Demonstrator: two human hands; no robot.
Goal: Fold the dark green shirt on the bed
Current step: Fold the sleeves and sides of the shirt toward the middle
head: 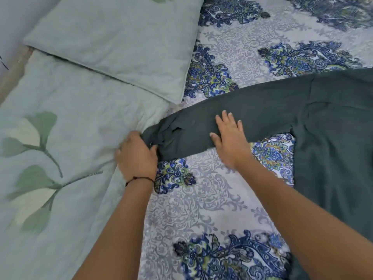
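The dark green shirt (314, 122) lies spread on the bed at the right, its body running off the right edge. One long sleeve stretches left across the patterned sheet. My left hand (136, 156) grips the cuff end of that sleeve, fingers curled around the fabric. My right hand (230, 136) rests flat on the middle of the sleeve, fingers spread, palm down. A dark thread band circles my left wrist.
A pale green pillow (121, 43) lies at the upper left, over a pale green quilt (60, 158) with leaf prints. The bedsheet (201, 203) has blue and green paisley motifs. A wall edge shows at the far left.
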